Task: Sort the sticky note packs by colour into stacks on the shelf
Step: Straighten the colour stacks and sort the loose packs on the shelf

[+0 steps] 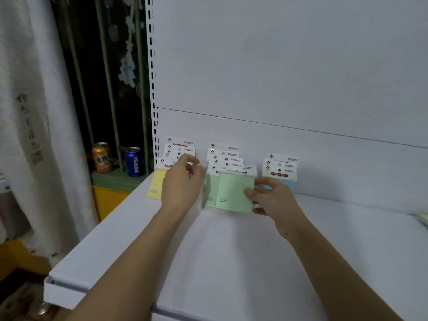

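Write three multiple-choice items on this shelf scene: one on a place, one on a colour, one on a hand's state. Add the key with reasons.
1. Where do the two drink cans stand?
A. On the ledge left of the shelf
B. On the shelf beside the blue stack
C. On top of the yellow stack

2. What colour is the pack that the right hand holds?
A. Yellow
B. Green
C. Blue

3. How is the left hand?
A. Flat on the bare shelf front
C. Hanging below the shelf edge
B. Fingers bent at the packs between the yellow stack and the green stack

Key: 1 A, the cans sit on the green ledge outside the shelf upright. 2 B, the held pack is pale green, over the green stack. 3 B, its fingers curl at the pack headers there.
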`<state>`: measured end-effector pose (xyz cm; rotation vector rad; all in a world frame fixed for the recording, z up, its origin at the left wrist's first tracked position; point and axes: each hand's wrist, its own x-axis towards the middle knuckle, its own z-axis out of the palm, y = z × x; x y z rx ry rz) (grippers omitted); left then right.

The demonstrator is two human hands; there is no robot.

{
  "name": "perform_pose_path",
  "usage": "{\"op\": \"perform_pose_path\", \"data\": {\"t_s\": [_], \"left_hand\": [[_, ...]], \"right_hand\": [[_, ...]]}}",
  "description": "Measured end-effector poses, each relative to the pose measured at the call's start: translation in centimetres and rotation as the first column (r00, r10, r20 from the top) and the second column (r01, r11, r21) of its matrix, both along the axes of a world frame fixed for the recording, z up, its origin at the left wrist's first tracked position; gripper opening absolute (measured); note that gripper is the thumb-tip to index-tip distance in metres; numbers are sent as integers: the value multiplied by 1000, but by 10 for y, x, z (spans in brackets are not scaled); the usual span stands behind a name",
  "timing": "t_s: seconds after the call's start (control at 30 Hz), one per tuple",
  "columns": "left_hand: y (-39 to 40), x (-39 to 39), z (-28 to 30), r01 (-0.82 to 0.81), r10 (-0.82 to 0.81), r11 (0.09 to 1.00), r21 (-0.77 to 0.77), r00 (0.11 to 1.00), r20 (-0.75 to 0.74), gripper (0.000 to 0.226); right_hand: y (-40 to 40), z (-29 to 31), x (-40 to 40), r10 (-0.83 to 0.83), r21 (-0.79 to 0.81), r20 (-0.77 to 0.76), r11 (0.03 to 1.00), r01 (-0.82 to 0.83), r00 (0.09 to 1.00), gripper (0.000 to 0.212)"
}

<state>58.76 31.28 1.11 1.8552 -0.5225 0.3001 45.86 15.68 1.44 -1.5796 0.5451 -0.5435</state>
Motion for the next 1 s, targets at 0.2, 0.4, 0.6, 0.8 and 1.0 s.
{"op": "perform_pose_path", "data": {"t_s": [0.2,0.4,0.6,0.8,1.0], "left_hand": [[3,-7,3,-6,6,1000,4,1000,3,9],[2,-5,0,-30,27,997,72,999,35,12],[1,2,-8,-110,67,955,276,984,162,17],[7,-3,4,-75,3,897,435,987,163,23],[21,-11,22,41,-110,821,570,990,87,21]], "right_hand": [[20,-12,11,17,-100,7,995,-17,1000,20],[21,-23,26,-135,-393,-57,914,102,989,26],[27,-31,26,-187,-550,-60,826,124,981,41],[22,-5,14,-184,-547,-86,830,107,979,21],[18,18,-11,-143,-641,-290,764,-81,946,24]]}}
